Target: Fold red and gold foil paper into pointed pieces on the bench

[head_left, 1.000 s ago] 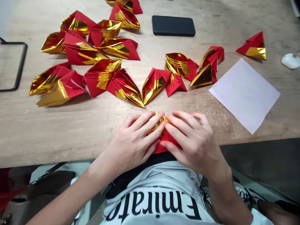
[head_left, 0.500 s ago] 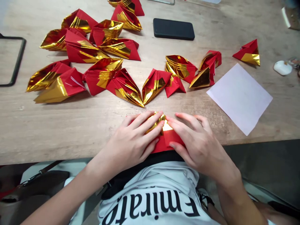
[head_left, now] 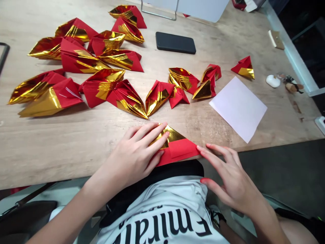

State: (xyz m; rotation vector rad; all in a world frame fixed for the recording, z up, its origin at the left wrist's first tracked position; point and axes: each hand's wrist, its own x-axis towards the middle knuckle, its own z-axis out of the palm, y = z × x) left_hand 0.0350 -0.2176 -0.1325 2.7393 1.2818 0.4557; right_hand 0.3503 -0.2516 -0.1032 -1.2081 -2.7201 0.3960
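A folded red and gold paper (head_left: 181, 149) lies at the table's front edge, its right part a flat triangle with a gold upper area. My left hand (head_left: 137, 149) rests flat over the paper's left part, fingers spread and pointing up and right. My right hand (head_left: 228, 173) is at the paper's right corner, its index fingertip touching or very near it, thumb apart below. Several folded red and gold pieces (head_left: 106, 81) stand beyond my hands. One small folded piece (head_left: 245, 67) sits apart at the right, behind a white square sheet (head_left: 238, 108).
A black phone (head_left: 175, 42) lies at the back of the table (head_left: 63, 145). To the right are a white earphone case (head_left: 273, 81) and a bunch of small items (head_left: 291, 84). A metal frame (head_left: 159, 15) is at the top.
My right hand has slid right and down off the paper to its right corner, uncovering the gold and red triangle. My left hand stays on the paper. The view has shifted to the right.
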